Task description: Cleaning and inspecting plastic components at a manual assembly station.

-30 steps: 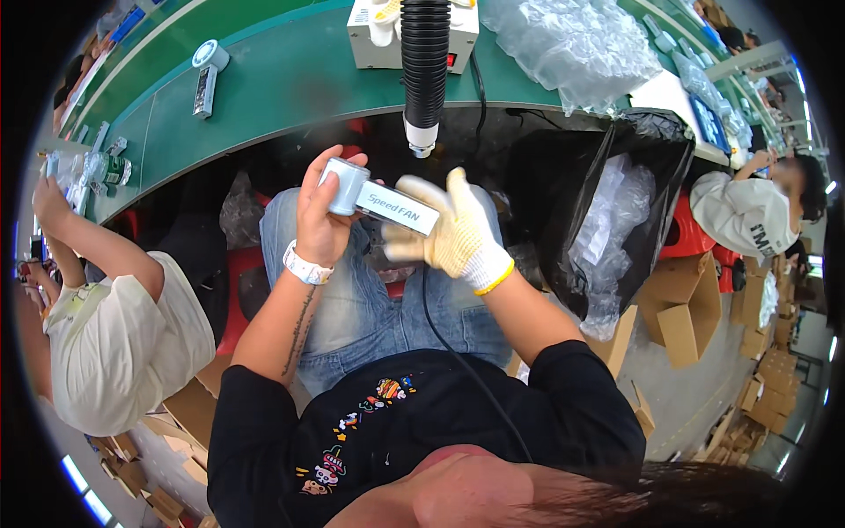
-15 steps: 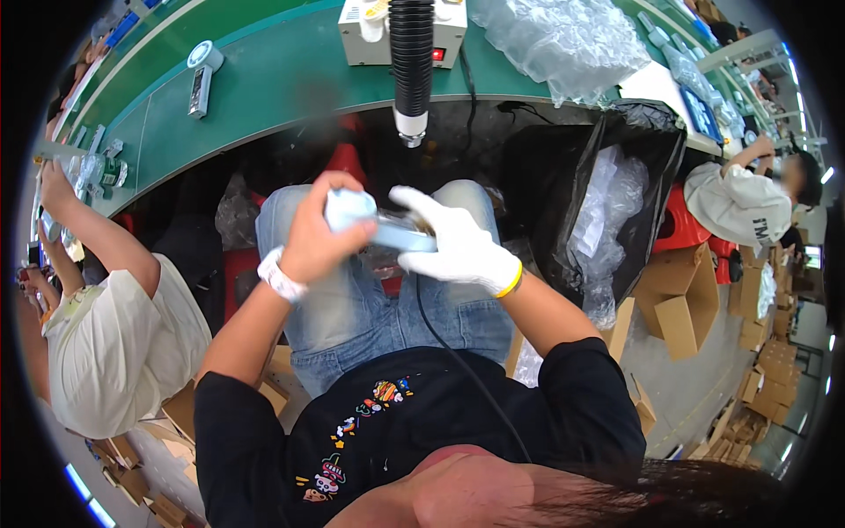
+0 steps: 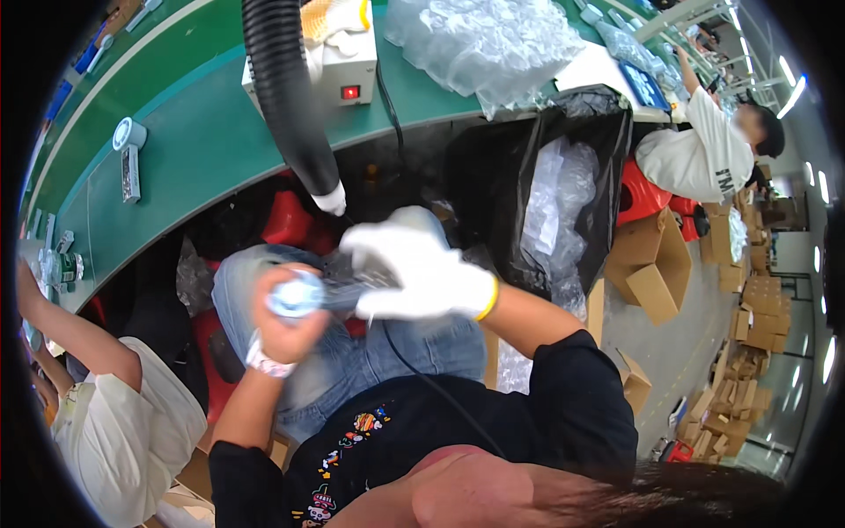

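Note:
My left hand (image 3: pixel 286 321), bare with a white band at the wrist, grips a light blue handheld device (image 3: pixel 299 297) by its round head, above my lap. From the head its flat, darker handle points right into my right hand (image 3: pixel 431 273). This hand wears a white glove with a yellow cuff. Its thumb and fingers curve around the handle end, though motion smears them. Just beyond the hands hangs a black flexible hose (image 3: pixel 286 97) with a pale nozzle. On the green bench (image 3: pixel 189 132) lies a similar round-headed device (image 3: pixel 130 154).
A white box (image 3: pixel 339 75) with a lit red switch sits behind the hose, a glove on top. Clear plastic bags (image 3: pixel 484 48) pile up beside it. A black bin bag (image 3: pixel 493 167) and an open carton (image 3: pixel 651 264) are right. Co-workers sit on both sides.
My view has turned, so the bench and hose sit further left. Both hands are lower, and the device's round face is tipped up toward me. The hose now slants.

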`<state>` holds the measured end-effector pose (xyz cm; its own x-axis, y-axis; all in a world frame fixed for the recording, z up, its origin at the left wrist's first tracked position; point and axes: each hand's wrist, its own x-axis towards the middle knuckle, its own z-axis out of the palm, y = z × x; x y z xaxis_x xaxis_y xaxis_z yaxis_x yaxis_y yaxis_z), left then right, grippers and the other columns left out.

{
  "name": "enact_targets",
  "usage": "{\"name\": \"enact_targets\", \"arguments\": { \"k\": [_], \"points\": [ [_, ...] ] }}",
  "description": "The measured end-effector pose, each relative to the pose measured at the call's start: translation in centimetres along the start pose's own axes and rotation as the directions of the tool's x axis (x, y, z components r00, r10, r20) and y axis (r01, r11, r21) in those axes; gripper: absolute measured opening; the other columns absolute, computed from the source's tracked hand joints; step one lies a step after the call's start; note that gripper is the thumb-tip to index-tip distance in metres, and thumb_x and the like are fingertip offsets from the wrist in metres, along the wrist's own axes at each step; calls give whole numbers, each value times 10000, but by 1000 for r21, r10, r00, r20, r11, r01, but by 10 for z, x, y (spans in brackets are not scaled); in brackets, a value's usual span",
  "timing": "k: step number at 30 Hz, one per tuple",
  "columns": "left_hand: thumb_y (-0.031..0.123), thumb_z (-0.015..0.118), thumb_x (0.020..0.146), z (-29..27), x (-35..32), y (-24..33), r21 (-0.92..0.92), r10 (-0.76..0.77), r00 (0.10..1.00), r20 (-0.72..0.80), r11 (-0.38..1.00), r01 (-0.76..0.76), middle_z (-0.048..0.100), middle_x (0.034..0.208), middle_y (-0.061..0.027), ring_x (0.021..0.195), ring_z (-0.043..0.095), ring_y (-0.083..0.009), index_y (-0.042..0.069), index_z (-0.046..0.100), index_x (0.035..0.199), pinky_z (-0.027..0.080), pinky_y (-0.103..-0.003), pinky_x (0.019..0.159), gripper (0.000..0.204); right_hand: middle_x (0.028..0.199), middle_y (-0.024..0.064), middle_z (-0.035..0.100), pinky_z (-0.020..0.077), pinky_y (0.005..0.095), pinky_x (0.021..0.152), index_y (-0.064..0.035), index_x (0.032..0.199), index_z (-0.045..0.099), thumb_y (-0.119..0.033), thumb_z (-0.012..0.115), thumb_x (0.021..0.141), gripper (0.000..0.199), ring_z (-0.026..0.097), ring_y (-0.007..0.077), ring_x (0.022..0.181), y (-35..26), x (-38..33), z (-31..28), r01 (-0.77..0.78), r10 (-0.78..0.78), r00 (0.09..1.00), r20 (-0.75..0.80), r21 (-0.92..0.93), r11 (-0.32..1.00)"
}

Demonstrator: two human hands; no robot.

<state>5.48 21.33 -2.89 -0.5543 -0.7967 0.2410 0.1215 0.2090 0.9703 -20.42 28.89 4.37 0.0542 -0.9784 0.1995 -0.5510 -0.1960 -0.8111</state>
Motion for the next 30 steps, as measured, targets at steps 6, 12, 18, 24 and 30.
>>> {"name": "enact_targets", "arguments": {
  "k": [6, 12, 18, 24, 30],
  "points": [
    [237, 824, 861, -122, 166, -5, 493, 387, 754, -531, 865, -97, 613, 1188, -168, 1086, 622, -293, 19, 503, 1329, 499, -411, 981, 609, 1073, 156, 676, 520, 484, 914, -100, 939, 729, -263, 803, 765, 249, 645, 366, 1022, 38, 158, -136, 3, -623, 700, -350, -870, 493],
    [446, 886, 767, -180, 414, -70, 861, 559, 752, -350, 508, 22, 674, 1167, -175, 1110, 636, -374, 63, 660, 1176, 499, -458, 974, 604, 1146, 206, 736, 505, 438, 997, -138, 825, 803, -291, 663, 795, 210, 628, 380, 1193, 33, 258, -154, -201, -222, 931, -288, -916, 347],
    [419, 802, 871, -136, 427, -88, 809, 454, 832, -320, 588, -9, 661, 1256, -187, 1172, 628, -341, 19, 624, 1261, 478, -433, 1030, 586, 965, 116, 704, 545, 409, 865, -71, 937, 723, -185, 714, 873, 131, 679, 321, 920, 0, 170, -161, -50, -200, 901, -384, -551, 833],
    [241, 551, 1078, -51, 174, -9, -4, 99, 963, -250, 995, -104, 717, 1122, -122, 1029, 676, -198, -7, 624, 1187, 536, -344, 957, 281, 1094, 143, 747, 566, 355, 905, 29, 1207, 648, -32, 700, 900, 317, 711, 198, 1006, -1, 26, -105, -20, 95, 968, -230, 309, 951],
    [400, 513, 1084, 62, 55, -6, -836, -290, 956, -40, 534, 127, 538, 1470, -114, 1388, 497, -298, 100, 444, 1479, 388, -462, 1165, 501, 1120, 129, 742, 559, 331, 915, -2, 1375, 556, -119, 790, 838, 598, 708, 199, 1072, 7, 36, 49, 23, 168, 948, -272, 581, 813]
  ]
}}
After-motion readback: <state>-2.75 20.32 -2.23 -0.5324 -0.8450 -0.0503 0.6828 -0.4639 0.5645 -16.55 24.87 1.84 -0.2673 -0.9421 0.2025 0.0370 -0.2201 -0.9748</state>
